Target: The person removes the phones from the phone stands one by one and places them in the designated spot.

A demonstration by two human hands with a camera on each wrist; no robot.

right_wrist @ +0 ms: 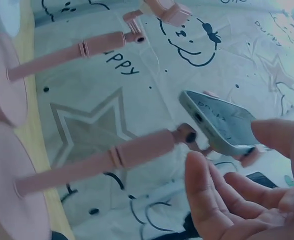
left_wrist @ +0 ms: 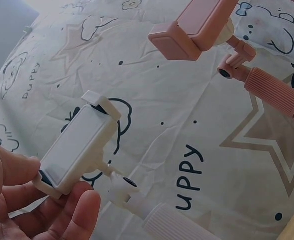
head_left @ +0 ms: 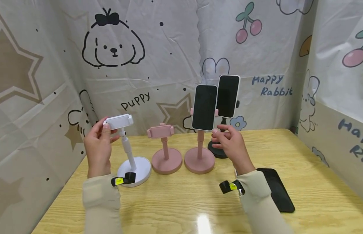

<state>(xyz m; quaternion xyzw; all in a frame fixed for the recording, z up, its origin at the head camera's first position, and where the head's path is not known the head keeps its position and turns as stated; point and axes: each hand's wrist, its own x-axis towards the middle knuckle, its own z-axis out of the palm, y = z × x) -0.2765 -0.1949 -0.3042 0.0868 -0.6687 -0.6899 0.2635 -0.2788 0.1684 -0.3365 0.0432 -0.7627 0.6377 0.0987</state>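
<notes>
At the left, a white phone stand [head_left: 128, 151] rises from a round base. My left hand [head_left: 99, 146] pinches one end of its white clamp [left_wrist: 74, 147], thumb on the front edge and fingers behind and below; no phone is in that clamp. A phone in a pale case [head_left: 204, 107] stands upright in the clamp of a pink phone stand [head_left: 200, 161]. Beside that phone's lower right corner is my right hand [head_left: 231, 144], fingers loosely bent and holding nothing. In the right wrist view, its thumb overlaps the lower end of the phone [right_wrist: 219, 125].
Between the two sits a second pink stand [head_left: 167, 162] with a bare clamp. Behind, a black stand [head_left: 219, 152] carries another phone [head_left: 228, 96]. A dark phone [head_left: 276, 191] lies flat by my right sleeve on the wooden table [head_left: 169, 208]. Printed curtains enclose the back and sides.
</notes>
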